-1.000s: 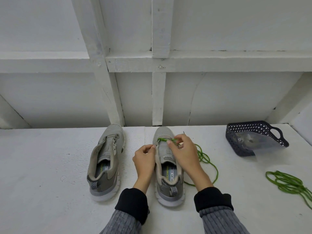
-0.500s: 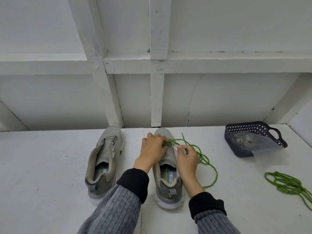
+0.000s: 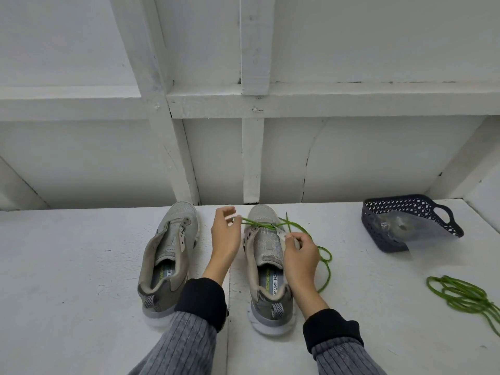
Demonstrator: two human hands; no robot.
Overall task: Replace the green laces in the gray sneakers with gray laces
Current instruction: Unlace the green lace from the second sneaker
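Two gray sneakers stand side by side, toes toward the wall. The left sneaker [image 3: 167, 255] has no lace. A green lace [image 3: 259, 225] still crosses the front eyelets of the right sneaker [image 3: 266, 255] and trails in loops to its right. My left hand [image 3: 226, 236] is just left of that shoe's toe and pinches the lace, drawing it out to the left. My right hand [image 3: 300, 255] pinches the shoe's right eyelet flap. A second green lace [image 3: 465, 295] lies bundled at the far right.
A dark perforated basket [image 3: 405, 212] stands at the back right with a clear plastic bag [image 3: 422, 234] spilling from it. A white panelled wall [image 3: 251, 147] closes the back of the white surface [image 3: 67, 280].
My left hand slid from over the shoe's toe out to its left side, pulling a stretch of green lace with it. My right hand stayed on the right eyelet flap.
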